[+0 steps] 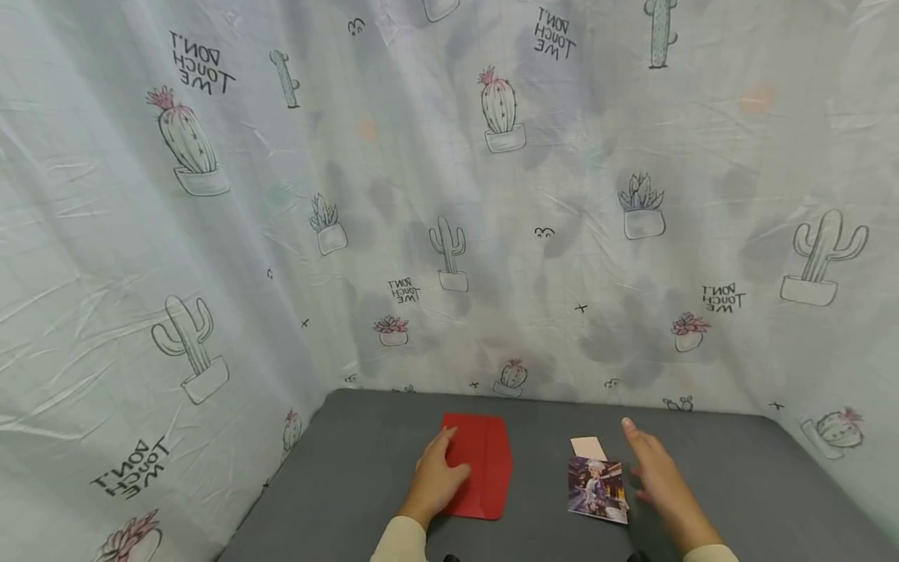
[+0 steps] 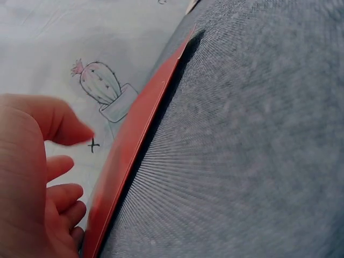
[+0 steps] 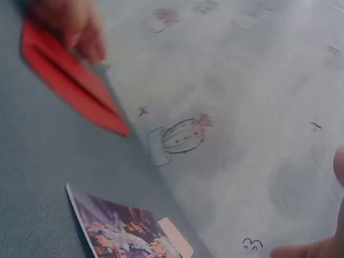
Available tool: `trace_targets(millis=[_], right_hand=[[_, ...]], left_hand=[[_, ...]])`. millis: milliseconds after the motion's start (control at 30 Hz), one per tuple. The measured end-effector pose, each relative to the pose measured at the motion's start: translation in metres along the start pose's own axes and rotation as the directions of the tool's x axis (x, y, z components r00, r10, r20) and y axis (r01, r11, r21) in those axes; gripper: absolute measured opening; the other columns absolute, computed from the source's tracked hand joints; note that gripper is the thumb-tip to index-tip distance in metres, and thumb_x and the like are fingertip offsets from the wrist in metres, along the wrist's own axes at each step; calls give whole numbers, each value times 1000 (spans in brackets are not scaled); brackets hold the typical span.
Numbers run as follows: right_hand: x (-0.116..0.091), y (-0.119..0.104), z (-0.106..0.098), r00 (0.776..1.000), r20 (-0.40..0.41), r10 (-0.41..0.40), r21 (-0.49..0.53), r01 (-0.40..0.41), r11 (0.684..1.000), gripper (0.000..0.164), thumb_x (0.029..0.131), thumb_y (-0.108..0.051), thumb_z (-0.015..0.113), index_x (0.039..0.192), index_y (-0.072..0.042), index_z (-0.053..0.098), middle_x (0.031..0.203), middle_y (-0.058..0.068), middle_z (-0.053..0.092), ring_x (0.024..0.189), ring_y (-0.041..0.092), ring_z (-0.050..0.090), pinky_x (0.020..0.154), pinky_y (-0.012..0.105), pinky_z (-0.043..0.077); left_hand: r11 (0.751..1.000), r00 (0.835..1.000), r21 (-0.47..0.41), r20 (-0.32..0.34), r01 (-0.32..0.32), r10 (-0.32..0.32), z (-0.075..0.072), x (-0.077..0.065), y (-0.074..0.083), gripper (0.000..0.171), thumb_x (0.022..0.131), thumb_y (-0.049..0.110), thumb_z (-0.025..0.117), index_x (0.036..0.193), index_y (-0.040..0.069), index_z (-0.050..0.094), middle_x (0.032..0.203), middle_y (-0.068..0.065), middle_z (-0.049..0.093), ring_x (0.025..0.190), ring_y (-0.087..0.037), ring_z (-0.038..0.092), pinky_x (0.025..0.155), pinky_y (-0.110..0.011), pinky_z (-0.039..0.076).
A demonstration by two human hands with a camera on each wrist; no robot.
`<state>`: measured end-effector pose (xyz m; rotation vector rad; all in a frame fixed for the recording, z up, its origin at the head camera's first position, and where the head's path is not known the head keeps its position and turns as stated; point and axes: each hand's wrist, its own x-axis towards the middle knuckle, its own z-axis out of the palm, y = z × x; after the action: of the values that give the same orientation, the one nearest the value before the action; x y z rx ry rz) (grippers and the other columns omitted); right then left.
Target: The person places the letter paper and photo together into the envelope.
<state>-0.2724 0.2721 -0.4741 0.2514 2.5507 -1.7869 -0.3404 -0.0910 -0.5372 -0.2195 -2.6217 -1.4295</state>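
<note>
We see the red envelope point(image 1: 494, 468) lying on the grey tabletop point(image 1: 537, 507). Our L hand point(image 1: 437, 478) is at its left side, thumb well apart from the other fingers, so this grip is wide; whether it touches the paper, we can't tell. To the right of env. lies the printed picture card point(image 1: 595, 488), which covers part of a small cream card point(image 1: 588, 447). Our R hand point(image 1: 659, 476) is just beside them, w/ wide grip, holding nothing.
</note>
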Motion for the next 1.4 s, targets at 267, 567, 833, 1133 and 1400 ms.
trace_targets(millis=[267, 567, 833, 1133, 1400], right_hand=[[-2, 11, -9, 989, 62, 135, 217, -145, 965, 131, 96, -92, 23, 164, 19, 7, 155, 55, 20, 133, 70, 44, 85, 66, 59], [-2, 17, -7, 983, 63, 171, 234, -181, 955, 135, 93, -94, 29, 162, 21, 12, 152, 54, 28, 121, 59, 57, 82, 61, 61], [1, 19, -6, 979, 48, 200, 259, -205, 944, 135, 92, -94, 37, 161, 21, 17, 146, 50, 39, 109, 46, 62, 81, 59, 62], [4, 23, -5, 975, 51, 216, 268, -222, 938, 132, 93, -92, 41, 161, 19, 23, 143, 46, 48, 101, 38, 64, 80, 53, 62], [6, 22, -4, 980, 60, 190, 295, -199, 934, 125, 98, -86, 44, 161, 19, 22, 134, 39, 60, 103, 34, 68, 82, 52, 63]], left_hand=[[999, 997, -7, -68, -47, 46, 3, -1, -3, 65, 88, 4, 69, 152, 0, 61, 163, -23, 48, 150, -47, 41, 118, -71, 28], [972, 994, 236, -104, 5, 20, -1, 0, -6, 64, 94, 25, 79, 147, -6, 64, 157, -30, 52, 149, -48, 42, 118, -73, 19], [933, 998, 358, -64, 38, -16, 0, 1, -5, 71, 98, 41, 80, 150, -3, 63, 162, -29, 47, 154, -47, 35, 121, -72, 17], [918, 997, 395, -73, 40, -12, 4, 1, -10, 72, 98, 41, 80, 152, -3, 61, 163, -27, 47, 155, -45, 35, 122, -71, 18], [922, 998, 386, -67, 36, -11, 4, 0, -9, 72, 99, 40, 78, 152, -5, 60, 163, -27, 46, 155, -45, 35, 122, -70, 18]])
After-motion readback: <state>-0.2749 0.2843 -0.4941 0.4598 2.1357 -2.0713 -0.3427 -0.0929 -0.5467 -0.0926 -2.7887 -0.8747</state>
